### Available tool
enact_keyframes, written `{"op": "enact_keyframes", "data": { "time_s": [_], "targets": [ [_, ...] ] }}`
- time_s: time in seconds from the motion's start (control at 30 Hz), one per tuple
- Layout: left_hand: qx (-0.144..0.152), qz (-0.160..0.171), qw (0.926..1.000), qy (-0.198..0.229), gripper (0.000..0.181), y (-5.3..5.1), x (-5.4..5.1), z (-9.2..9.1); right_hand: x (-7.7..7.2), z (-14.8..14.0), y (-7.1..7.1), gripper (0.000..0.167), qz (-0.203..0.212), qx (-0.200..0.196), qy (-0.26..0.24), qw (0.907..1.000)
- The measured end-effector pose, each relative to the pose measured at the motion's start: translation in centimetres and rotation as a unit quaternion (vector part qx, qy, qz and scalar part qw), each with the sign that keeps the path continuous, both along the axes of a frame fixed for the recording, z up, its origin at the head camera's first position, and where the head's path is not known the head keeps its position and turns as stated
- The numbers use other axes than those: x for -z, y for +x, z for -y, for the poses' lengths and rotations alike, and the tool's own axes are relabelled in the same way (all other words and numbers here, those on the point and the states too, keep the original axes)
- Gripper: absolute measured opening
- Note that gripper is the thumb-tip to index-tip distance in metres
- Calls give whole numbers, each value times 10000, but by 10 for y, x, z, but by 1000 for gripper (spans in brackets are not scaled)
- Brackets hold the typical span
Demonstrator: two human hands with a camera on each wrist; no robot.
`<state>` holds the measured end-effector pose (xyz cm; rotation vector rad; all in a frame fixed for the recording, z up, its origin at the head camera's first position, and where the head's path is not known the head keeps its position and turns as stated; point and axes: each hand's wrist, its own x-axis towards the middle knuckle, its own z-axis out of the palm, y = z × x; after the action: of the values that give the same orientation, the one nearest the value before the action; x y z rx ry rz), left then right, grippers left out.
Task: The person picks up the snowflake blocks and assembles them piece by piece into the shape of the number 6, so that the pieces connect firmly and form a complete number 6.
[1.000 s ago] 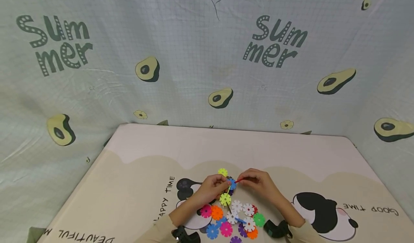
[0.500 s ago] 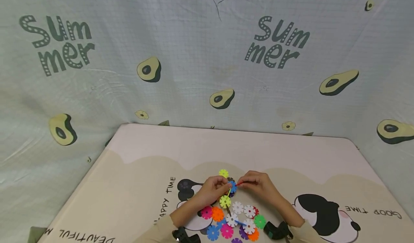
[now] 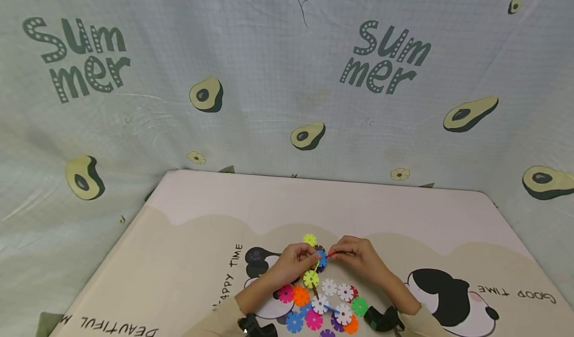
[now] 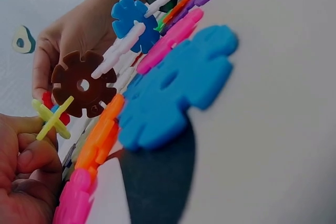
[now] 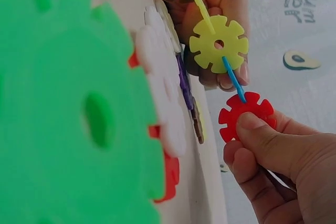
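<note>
Notched plastic discs in several colours are slotted into a chain between the hands. My right hand (image 3: 358,257) pinches a red disc (image 5: 251,109) between thumb and fingers. A blue disc (image 5: 234,80), seen edge-on, joins that red disc to a yellow disc (image 5: 212,59). My left hand (image 3: 293,263) curls its fingers at the yellow part of the chain, pinching it; part of this grip is hidden behind the discs. Below hang another yellow disc (image 3: 311,279), a brown disc (image 4: 73,77) and a white disc (image 3: 320,304).
Loose discs lie around the chain's lower end: pink (image 3: 285,293), orange (image 3: 301,295), blue (image 3: 294,322) and green (image 3: 359,306). A yellow disc (image 3: 309,239) lies beyond the hands. The table covering (image 3: 179,257) bears printed animals; a patterned curtain (image 3: 251,78) rises behind it.
Both hands stay almost in place, still gripping the chain. The head view shifts slightly, and the chain's lower end sways a little to the left.
</note>
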<state>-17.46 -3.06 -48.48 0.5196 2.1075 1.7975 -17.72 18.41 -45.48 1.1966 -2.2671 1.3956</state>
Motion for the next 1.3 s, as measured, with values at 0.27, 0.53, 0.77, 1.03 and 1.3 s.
{"op": "enact_keyframes", "data": {
  "time_s": [0.27, 0.53, 0.77, 1.03, 1.3],
  "targets": [
    [104, 108, 9998, 133, 20, 0, -2, 0, 22, -7, -11, 18, 15, -94, -129, 9999],
    [172, 201, 9993, 269, 20, 0, -6, 1, 24, -8, -14, 16, 150, -249, -210, 9994],
    [205, 149, 9995, 181, 21, 0, -6, 2, 10, -2, -8, 23, -12, -452, -371, 9983],
    [183, 76, 9996, 177, 21, 0, -3, 4, 16, -1, -13, 25, -118, -562, -308, 9979],
    [-139, 229, 9994, 201, 23, 1, -1, -2, 16, -14, -15, 19, 620, -285, 32, 9977]
  ]
}}
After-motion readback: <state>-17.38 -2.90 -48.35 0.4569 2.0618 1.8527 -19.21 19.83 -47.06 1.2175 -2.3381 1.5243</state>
